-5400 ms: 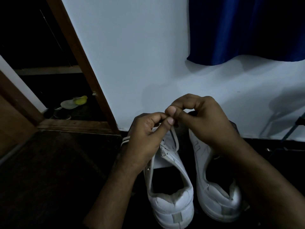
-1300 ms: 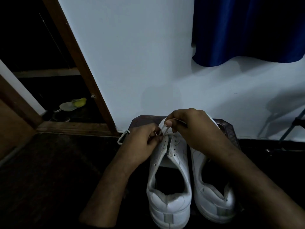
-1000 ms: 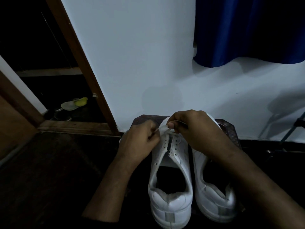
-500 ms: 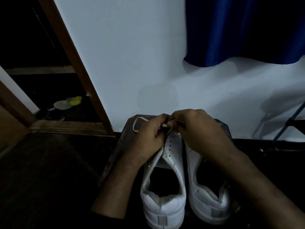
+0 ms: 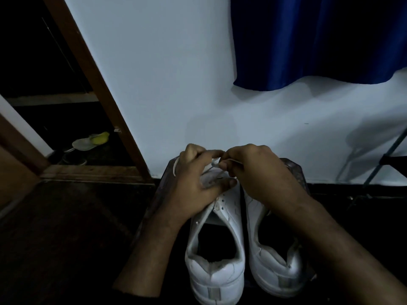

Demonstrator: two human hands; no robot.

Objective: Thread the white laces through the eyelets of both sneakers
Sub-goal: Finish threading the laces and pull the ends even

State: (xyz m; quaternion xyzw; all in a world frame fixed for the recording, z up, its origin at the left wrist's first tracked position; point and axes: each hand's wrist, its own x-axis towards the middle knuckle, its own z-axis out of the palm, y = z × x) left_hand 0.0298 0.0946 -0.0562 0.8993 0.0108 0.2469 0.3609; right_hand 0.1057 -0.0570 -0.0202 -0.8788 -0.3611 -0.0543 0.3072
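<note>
At 6 o'clock of the frame, on a dark stool against the wall, I see the two sneakers side by side, heels toward me: left sneaker and right sneaker. Both hands meet over the left one's toe end, approx 12 o'clock from its opening.

Risks, biggest first. Light is v. dim and the left hand covers most of the eyelet rows, so I judge a skipped or wrong eyelet likely, w/ uneven ends. The right sneaker looks unlaced, so lots remains. A hard pull could drag the shoe toward the stool edge. Smallest: the lace tip could slip from the pinch or fray.

Grip: the right hand is closed narrow, thumb and forefinger pinching the lace near its tip, at 12 o'clock of the left sneaker. The left hand's fingers curl; lower ones rest on the tongue area. A lace loop shows at its 9 o'clock, so prob. it holds the lace too; can't tell for sure.
</note>
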